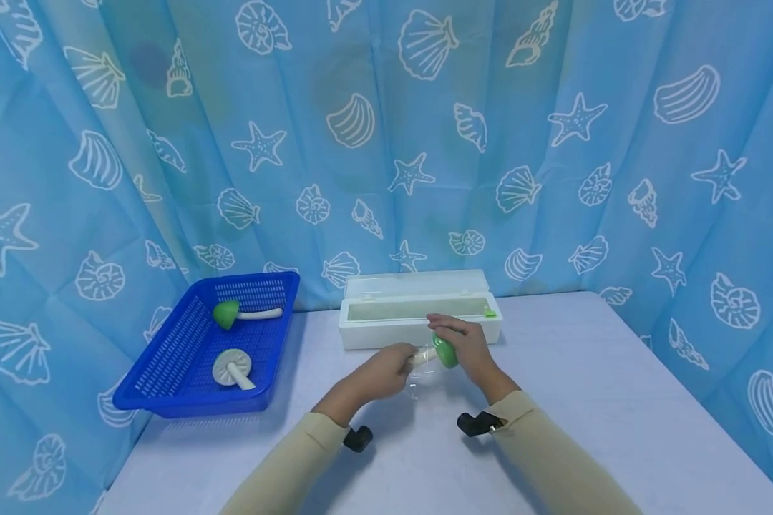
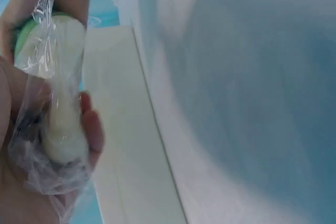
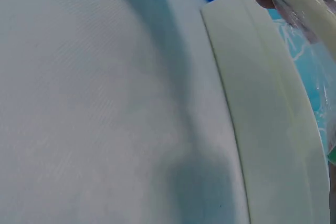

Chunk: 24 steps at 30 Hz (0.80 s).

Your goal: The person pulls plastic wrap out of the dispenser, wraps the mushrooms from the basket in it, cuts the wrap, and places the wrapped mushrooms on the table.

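A toy mushroom with a green cap point(image 1: 446, 352) and a pale stem point(image 2: 65, 111) is held up over the table, in front of the white box. Clear plastic film point(image 2: 44, 174) wraps around it, crinkled and bunched past the stem's end. My left hand point(image 1: 385, 372) grips the stem through the film, thumb on one side and fingertips on the other. At the cap end, my right hand point(image 1: 469, 348) curls its fingers over the green cap. Only a sliver of that cap shows at the edge of the right wrist view.
Behind my hands stands a long white box point(image 1: 386, 335), lid raised, with a small green piece point(image 1: 489, 312) at its right end. On the left, a blue basket point(image 1: 167, 357) holds two more mushrooms, one green-capped point(image 1: 227, 313), one showing its pale underside point(image 1: 232, 366). A shell-patterned curtain point(image 1: 412, 214) hangs behind.
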Tool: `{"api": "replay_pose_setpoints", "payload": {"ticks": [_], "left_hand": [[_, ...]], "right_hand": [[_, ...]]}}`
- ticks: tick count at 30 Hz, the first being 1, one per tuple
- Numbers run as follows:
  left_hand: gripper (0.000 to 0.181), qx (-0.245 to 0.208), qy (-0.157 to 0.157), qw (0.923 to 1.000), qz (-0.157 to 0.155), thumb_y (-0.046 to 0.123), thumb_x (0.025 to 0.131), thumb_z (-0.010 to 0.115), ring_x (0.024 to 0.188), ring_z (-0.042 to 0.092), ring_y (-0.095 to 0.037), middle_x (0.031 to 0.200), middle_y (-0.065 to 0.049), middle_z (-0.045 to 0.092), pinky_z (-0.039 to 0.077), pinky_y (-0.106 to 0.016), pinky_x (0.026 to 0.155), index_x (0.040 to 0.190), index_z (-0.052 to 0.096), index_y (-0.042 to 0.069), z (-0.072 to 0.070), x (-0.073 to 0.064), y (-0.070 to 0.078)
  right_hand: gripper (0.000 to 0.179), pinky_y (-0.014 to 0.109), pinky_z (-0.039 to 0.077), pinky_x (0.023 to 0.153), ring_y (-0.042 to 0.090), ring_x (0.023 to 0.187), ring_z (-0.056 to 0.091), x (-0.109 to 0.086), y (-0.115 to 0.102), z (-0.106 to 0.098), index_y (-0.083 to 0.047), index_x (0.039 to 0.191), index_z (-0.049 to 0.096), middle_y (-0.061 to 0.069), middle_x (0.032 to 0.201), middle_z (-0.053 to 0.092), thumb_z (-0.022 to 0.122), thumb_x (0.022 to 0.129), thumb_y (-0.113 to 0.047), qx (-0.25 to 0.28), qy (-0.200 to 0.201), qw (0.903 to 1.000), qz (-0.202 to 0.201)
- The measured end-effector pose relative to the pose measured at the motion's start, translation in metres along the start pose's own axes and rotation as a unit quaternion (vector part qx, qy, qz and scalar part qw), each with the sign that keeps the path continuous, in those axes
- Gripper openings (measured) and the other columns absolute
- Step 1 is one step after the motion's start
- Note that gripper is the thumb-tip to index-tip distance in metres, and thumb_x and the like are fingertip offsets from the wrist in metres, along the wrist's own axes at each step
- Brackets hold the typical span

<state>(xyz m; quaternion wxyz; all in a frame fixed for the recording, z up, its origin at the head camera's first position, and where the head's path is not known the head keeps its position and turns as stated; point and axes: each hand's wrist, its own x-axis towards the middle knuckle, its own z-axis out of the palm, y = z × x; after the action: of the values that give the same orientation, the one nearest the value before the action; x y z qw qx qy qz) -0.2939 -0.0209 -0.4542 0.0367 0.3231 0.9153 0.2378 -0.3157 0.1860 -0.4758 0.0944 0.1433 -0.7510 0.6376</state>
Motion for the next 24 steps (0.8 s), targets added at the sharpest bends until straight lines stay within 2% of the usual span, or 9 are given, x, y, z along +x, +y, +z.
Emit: {"api": "replay_pose_setpoints", "payload": {"ticks": [2, 4, 6, 8, 10, 14, 18, 21, 24], "left_hand": [[0.034, 0.000, 0.011, 0.9999, -0.001, 0.007, 0.098, 0.048, 0.106, 0.059, -0.015, 0.117, -0.003, 0.061, 0.047, -0.034, 0.093, 0.132, 0.055, 0.005, 0.001, -0.001, 0.000], [0.034, 0.003, 0.024, 0.9997, 0.000, 0.007, 0.098, 0.047, 0.106, 0.059, -0.015, 0.117, -0.002, 0.061, 0.047, -0.034, 0.093, 0.131, 0.055, 0.005, 0.001, -0.002, 0.001], [0.034, 0.010, 0.034, 0.9994, 0.003, 0.009, 0.098, 0.046, 0.105, 0.058, -0.014, 0.116, -0.002, 0.060, 0.047, -0.033, 0.092, 0.130, 0.056, 0.006, 0.001, -0.003, 0.003], [0.034, 0.021, 0.044, 0.9988, 0.005, 0.014, 0.097, 0.045, 0.101, 0.058, -0.013, 0.115, -0.002, 0.060, 0.048, -0.033, 0.090, 0.129, 0.056, 0.006, 0.001, -0.005, 0.006], [0.038, 0.036, 0.050, 0.9981, 0.007, 0.025, 0.099, 0.047, 0.097, 0.057, -0.012, 0.117, -0.002, 0.060, 0.049, -0.033, 0.087, 0.132, 0.055, 0.007, 0.002, -0.005, 0.007], [0.053, 0.074, 0.061, 0.9951, 0.022, 0.044, 0.096, 0.057, 0.091, 0.055, -0.009, 0.119, 0.000, 0.059, 0.050, -0.030, 0.080, 0.138, 0.050, 0.011, 0.006, -0.005, 0.006], [0.056, 0.148, 0.081, 0.9846, 0.046, 0.041, 0.091, 0.068, 0.085, 0.057, -0.008, 0.110, 0.001, 0.061, 0.051, -0.026, 0.075, 0.137, 0.051, 0.014, 0.010, -0.005, 0.004], [0.057, 0.202, 0.095, 0.9728, 0.060, 0.042, 0.088, 0.071, 0.083, 0.060, -0.008, 0.106, 0.002, 0.063, 0.052, -0.024, 0.074, 0.135, 0.053, 0.015, 0.011, -0.005, 0.003], [0.058, 0.236, 0.104, 0.9635, 0.072, 0.045, 0.085, 0.073, 0.082, 0.062, -0.008, 0.103, 0.002, 0.065, 0.052, -0.023, 0.074, 0.132, 0.056, 0.015, 0.011, -0.005, 0.002]], "right_hand": [[0.024, 0.038, 0.048, 0.088, 0.022, 0.108, 0.060, 0.001, 0.000, 0.001, -0.002, 0.105, 0.074, 0.006, 0.112, 0.069, 0.063, 0.093, -0.019, 0.007, 0.012, 0.9998, 0.011], [0.023, 0.034, 0.050, 0.076, 0.022, 0.095, 0.061, 0.000, 0.000, 0.002, -0.002, 0.098, 0.075, 0.007, 0.102, 0.071, 0.064, 0.091, -0.020, 0.012, 0.020, 0.9993, 0.028], [0.023, 0.032, 0.050, 0.070, 0.022, 0.088, 0.060, 0.000, 0.001, 0.001, -0.001, 0.094, 0.075, 0.008, 0.097, 0.070, 0.064, 0.090, -0.021, 0.027, 0.027, 0.9982, 0.047], [0.024, 0.031, 0.051, 0.068, 0.023, 0.085, 0.059, 0.000, 0.001, 0.001, 0.001, 0.092, 0.073, 0.009, 0.095, 0.068, 0.063, 0.090, -0.020, 0.048, 0.034, 0.9963, 0.062], [0.023, 0.030, 0.052, 0.068, 0.021, 0.084, 0.059, 0.000, 0.000, 0.000, 0.002, 0.091, 0.070, 0.009, 0.092, 0.067, 0.061, 0.091, -0.019, 0.076, 0.041, 0.9936, 0.073], [0.021, 0.030, 0.053, 0.070, 0.020, 0.084, 0.061, 0.001, -0.005, -0.001, 0.001, 0.090, 0.068, 0.008, 0.089, 0.067, 0.062, 0.093, -0.019, 0.102, 0.059, 0.9893, 0.087], [0.023, 0.030, 0.053, 0.071, 0.021, 0.086, 0.061, 0.003, -0.006, 0.000, 0.002, 0.094, 0.069, 0.007, 0.090, 0.068, 0.063, 0.092, -0.020, 0.093, 0.073, 0.9875, 0.105], [0.024, 0.030, 0.053, 0.072, 0.021, 0.087, 0.062, 0.003, -0.005, 0.001, 0.003, 0.096, 0.069, 0.007, 0.091, 0.068, 0.062, 0.092, -0.019, 0.087, 0.075, 0.9870, 0.112], [0.024, 0.030, 0.053, 0.073, 0.020, 0.088, 0.062, 0.003, -0.005, 0.002, 0.004, 0.097, 0.069, 0.008, 0.092, 0.068, 0.062, 0.092, -0.019, 0.084, 0.076, 0.9867, 0.116]]}}
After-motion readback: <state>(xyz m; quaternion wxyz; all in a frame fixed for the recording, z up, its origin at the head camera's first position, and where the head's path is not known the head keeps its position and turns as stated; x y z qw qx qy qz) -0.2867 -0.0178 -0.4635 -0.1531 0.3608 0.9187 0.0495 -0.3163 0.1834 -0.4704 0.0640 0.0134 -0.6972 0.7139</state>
